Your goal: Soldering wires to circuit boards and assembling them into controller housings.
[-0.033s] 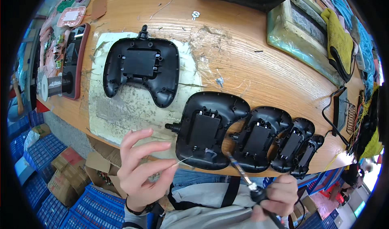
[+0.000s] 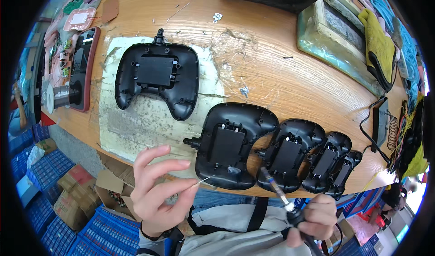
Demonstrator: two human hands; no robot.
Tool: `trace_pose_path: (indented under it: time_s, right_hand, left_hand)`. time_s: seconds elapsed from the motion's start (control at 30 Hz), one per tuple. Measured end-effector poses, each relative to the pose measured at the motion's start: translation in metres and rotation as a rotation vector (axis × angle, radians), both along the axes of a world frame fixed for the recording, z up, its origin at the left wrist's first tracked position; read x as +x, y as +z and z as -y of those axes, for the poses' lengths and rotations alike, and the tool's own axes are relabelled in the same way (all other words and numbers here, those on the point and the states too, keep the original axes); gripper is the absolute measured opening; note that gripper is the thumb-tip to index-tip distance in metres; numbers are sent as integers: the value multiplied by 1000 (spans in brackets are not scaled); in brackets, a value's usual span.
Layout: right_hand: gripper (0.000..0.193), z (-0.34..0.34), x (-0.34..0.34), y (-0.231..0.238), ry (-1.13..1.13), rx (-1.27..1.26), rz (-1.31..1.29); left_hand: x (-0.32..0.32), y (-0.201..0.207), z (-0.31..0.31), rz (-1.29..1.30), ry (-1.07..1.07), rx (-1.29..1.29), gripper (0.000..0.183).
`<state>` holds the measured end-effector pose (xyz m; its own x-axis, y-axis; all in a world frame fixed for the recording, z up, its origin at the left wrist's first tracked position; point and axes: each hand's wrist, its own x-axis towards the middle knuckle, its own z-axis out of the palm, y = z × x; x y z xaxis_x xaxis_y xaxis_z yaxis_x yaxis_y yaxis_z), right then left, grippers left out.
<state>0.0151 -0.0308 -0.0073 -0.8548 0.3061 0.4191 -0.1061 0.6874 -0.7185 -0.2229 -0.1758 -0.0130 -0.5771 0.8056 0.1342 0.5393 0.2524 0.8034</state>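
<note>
My left hand pinches a thin silvery solder wire between thumb and forefinger, the other fingers raised. The wire's end lies over the lower edge of a black gamepad shell half, near its metal contacts. In my right hand is a soldering iron, held by its dark handle. Its tip points up and left, between that shell and a second black shell half, clear of the first one's contacts. Another shell half lies on the pale worn mat, apart from both hands.
Further shell halves continue the row along the table's near edge. At left are a wire spool and a red-cased phone. A yellow-black glove rests on a plastic-wrapped tray at right. Cardboard boxes stand below the table.
My right hand has drawn the soldering iron a little to the right, away from the first shell. My left hand and the solder wire have hardly moved.
</note>
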Motion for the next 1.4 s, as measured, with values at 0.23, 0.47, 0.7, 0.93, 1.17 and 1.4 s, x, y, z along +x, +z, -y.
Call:
trace_pose_path:
  time_s: [0.23,0.47,0.7,0.93,1.17,1.4]
  right_hand:
    - [36,26,3,-7,-810,-155,-197]
    - [27,-6,4,-14,-505,-203,-229]
    - [25,-13,-3,-15,-473,-265,-184]
    - [25,-15,-3,-16,-480,-267,-185]
    - [25,-13,-3,-16,-482,-270,-179]
    - [25,-13,-4,-18,-496,-274,-186]
  left_hand:
    - [24,17,-55,-68,-226,-89,13]
    - [39,1,-88,-239,-286,-132,10]
    - [37,-5,-90,-300,-309,-143,10]
    - [37,-6,-90,-294,-315,-140,12]
    - [37,-7,-88,-275,-301,-146,12]
    - [40,-7,-89,-279,-302,-154,13]
